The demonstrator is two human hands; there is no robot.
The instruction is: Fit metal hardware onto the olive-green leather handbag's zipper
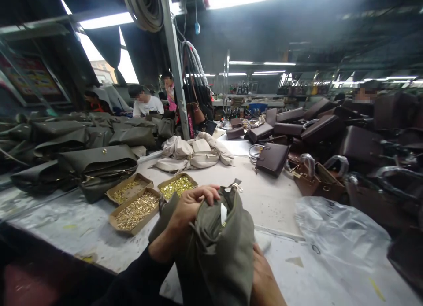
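Note:
An olive-green bag (228, 253) stands in front of me, its zipped mouth facing up and partly gaping. A white tag (224, 213) shows inside the opening. My left hand (188, 211) is closed on the bag's left rim, fingers bent over the edge. Against the right side of the bag lies my right hand (264, 275); most of its fingers are hidden behind the material. Just left of the bag sit cardboard trays of small metal pieces, one of gold-coloured parts (137, 211) and one of shinier yellow bits (177, 186).
Olive bags (99, 160) are heaped at the left. Cream bags (194, 154) lie mid-table. Dark brown handbags (272, 158) pile up at the right, behind a clear plastic bag (340, 235). A metal post (178, 68) rises beyond the table. Several people sit farther back.

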